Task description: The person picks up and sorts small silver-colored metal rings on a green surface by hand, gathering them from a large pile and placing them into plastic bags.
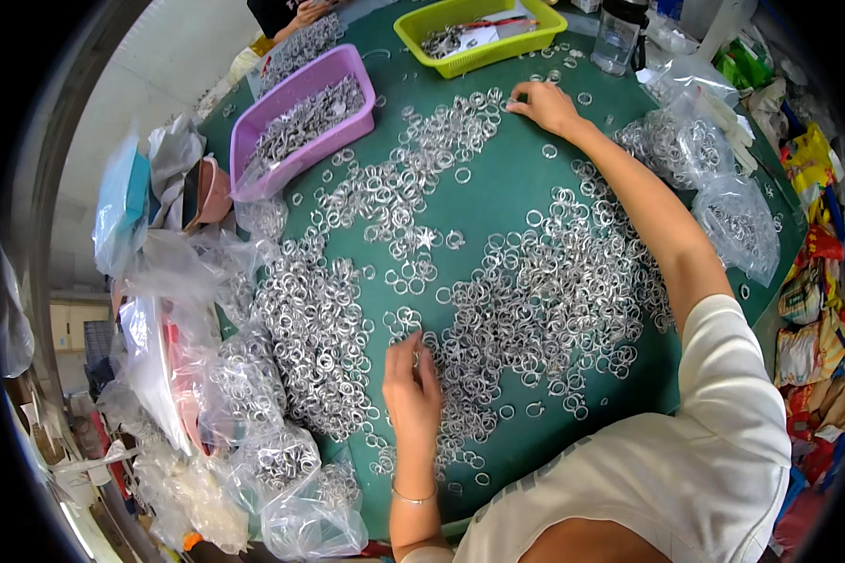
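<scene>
Many rings (554, 291) are spread loosely across the green table (502, 192), apparently for easy reach, with the left hand (411, 394) and right hand (546, 107) held beside them, fingers bent, any grip impossible to tell.

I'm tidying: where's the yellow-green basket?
In the head view, the yellow-green basket stands top centre on the table, between the purple basket and the clear bottle, beyond the right hand.

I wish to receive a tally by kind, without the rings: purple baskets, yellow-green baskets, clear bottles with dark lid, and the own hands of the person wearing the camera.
Purple basket: 1
Yellow-green basket: 1
Clear bottle: 1
Own hands: 2 (left hand, right hand)
Total: 5
</scene>
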Demonstrator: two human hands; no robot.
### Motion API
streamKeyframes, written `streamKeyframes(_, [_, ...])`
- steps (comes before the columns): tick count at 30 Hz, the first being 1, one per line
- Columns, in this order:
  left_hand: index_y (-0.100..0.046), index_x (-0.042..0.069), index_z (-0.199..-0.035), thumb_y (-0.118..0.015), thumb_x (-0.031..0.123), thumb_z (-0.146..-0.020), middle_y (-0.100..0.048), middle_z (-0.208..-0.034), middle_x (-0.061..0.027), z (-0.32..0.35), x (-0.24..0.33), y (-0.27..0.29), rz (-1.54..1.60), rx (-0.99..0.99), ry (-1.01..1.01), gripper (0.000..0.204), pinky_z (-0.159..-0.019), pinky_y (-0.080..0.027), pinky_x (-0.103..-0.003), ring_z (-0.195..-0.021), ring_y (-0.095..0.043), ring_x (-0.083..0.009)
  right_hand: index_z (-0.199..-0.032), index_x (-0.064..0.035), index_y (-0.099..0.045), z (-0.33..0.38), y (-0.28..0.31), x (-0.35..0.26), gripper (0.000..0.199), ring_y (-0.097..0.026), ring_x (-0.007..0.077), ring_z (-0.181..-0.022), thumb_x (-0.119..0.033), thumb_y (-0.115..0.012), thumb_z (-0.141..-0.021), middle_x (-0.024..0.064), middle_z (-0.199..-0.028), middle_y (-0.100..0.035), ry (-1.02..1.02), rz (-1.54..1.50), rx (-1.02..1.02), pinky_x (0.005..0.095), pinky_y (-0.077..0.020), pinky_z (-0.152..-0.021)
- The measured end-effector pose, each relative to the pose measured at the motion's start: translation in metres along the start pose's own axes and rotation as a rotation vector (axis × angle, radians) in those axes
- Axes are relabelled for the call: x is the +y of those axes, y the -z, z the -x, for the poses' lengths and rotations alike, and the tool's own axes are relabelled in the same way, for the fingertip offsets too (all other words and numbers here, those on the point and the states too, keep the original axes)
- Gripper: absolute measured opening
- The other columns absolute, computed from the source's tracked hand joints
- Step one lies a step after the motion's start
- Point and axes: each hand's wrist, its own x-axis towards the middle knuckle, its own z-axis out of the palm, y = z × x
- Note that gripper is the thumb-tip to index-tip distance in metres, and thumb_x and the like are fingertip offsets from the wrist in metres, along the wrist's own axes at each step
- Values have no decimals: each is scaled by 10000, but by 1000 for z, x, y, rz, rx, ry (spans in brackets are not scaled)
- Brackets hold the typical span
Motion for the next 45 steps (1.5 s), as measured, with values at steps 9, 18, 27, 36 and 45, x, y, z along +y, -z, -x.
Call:
streamKeyframes(9, [-564, 4, -1057, -532, -18, -822, -554, -1003, -168, -11, -17, 2, -65, 101, 3, 238, -697, -472, -362, -858, -573, -336, -929, -24, -540, 41, 49, -39, 232, -374, 93, -489, -243, -543, -852, 18, -723, -498, -403, -1531, -441, 197, -279, -349])
streamKeyframes(18, [-600, 30, -1014, -715, 74, -706, -529, -774, -94, -62, -33, -20, -133, 156, -58, 331, -521, -401, -325, -556, -483, -213, -892, -62, -628, 98, 2, -146, 187, -442, 83, -491, -241, -612, -840, 1, -554, -482, 32, -950, -828, 234, -323, -401])
streamKeyframes(27, [-592, 12, -920, -719, 85, -704, -545, -825, -98, -74, -49, -22, -181, 150, -116, 260, -544, -416, -325, -592, -503, -216, -1015, -116, -611, 137, -28, -185, 330, -607, 296, -683, -282, -677, -737, 121, -734, -626, 705, -48, -661, 412, -456, -576])
streamKeyframes(36, [-622, 53, -978, -701, 8, -704, -525, -821, -22, -51, -2, -11, 171, 233, -167, 288, -436, -305, -208, -489, -375, -52, -1021, 5, -559, 150, 8, -199, 515, -384, 73, -464, -484, -461, -894, 12, -654, -475, -459, -1317, -1338, 205, -213, -350])
streamKeyframes(45, [-622, 27, -972, -684, 104, -747, -548, -787, -79, -92, -52, -15, -71, 327, -120, 246, -547, -424, -292, -599, -522, -175, -873, -70, -624, 114, -29, -190, 223, -572, 177, -536, -285, -616, -814, 45, -624, -586, 78, -780, -683, 307, -412, -428])
